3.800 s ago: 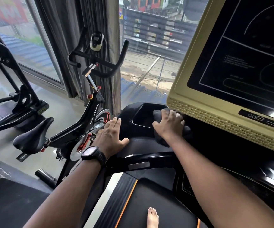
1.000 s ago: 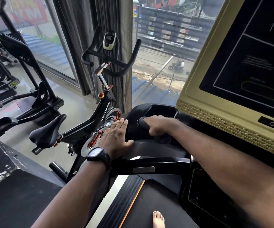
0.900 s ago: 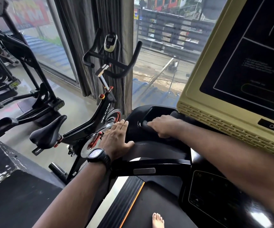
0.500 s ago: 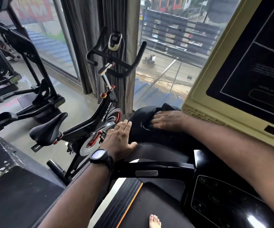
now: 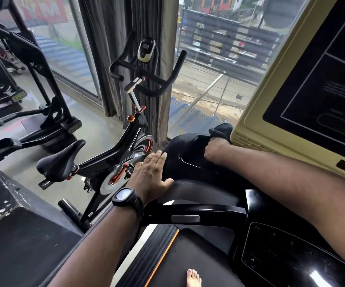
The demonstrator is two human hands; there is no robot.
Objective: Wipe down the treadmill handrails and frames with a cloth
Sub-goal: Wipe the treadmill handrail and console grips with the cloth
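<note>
1. Nearest us, our left hand (image 5: 149, 179) lies flat with straight fingers, holding nothing. It rests on the black frame (image 5: 198, 189) just above the handrail (image 5: 208, 210), probably to steady us.
2. Beyond it, our right hand (image 5: 216, 149) clenches the cloth (image 5: 222, 129) and presses it into the far corner of the tray recess (image 5: 190, 154).
3. Past that grip, the cloth bunches against the cream console (image 5: 256, 125); the fingers themselves look hidden.

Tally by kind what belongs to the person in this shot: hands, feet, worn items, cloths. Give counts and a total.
Hands: 2, left hand flat on the treadmill frame, right hand gripping the cloth
Cloths: 1, dark
Worn items: 1, wristwatch on the left wrist
Feet: 1, bare foot
Total: 5
</note>
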